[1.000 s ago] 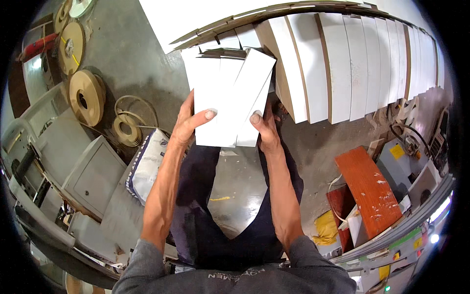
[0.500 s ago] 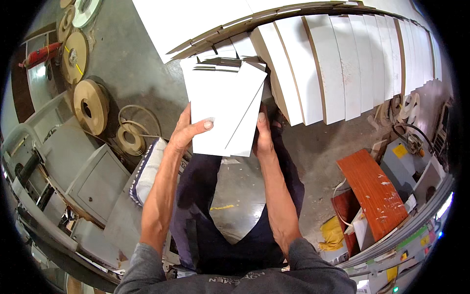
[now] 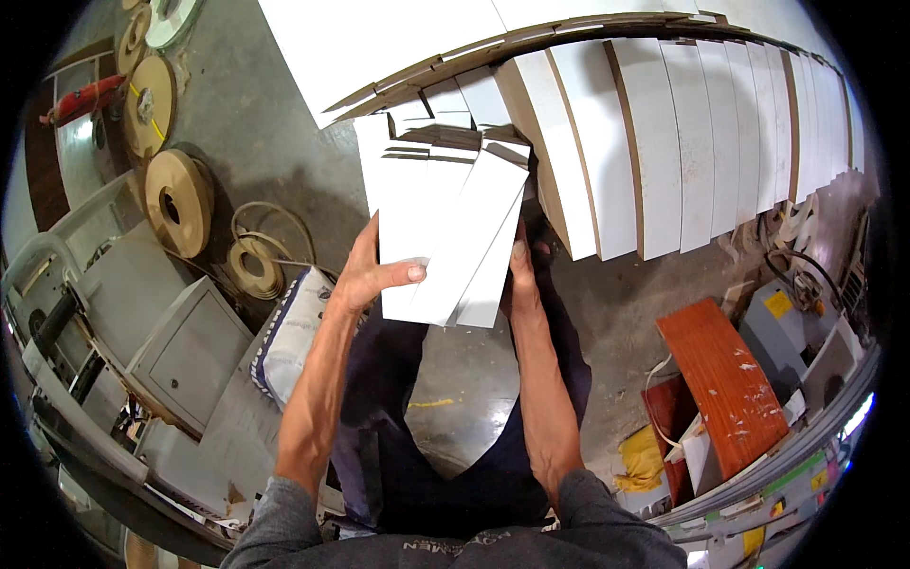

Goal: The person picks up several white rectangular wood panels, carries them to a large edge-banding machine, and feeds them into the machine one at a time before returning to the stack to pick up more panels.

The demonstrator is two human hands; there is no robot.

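Between my two hands is a stack of narrow white panels (image 3: 436,228), held in front of my knees. The upper panels lie askew, fanned a little toward the right. My left hand (image 3: 372,270) grips the stack's left side, its thumb flat on the top face and the fingers hidden below. On the opposite edge, my right hand (image 3: 519,275) is closed round the side with the thumb along the border. The panels' far ends show brown edges and lie close to more white boards behind them.
A long row of white boards (image 3: 654,152) leans at the upper right, beside a large white sheet (image 3: 379,38). Rolls of edge banding (image 3: 177,204) stand at the left near a grey cabinet (image 3: 190,356). A reddish-brown board (image 3: 725,389) lies at the right.
The stack and both hands have come slightly nearer to me and to the right. The top panels are more fanned out, with another strip's edge showing on the top face.
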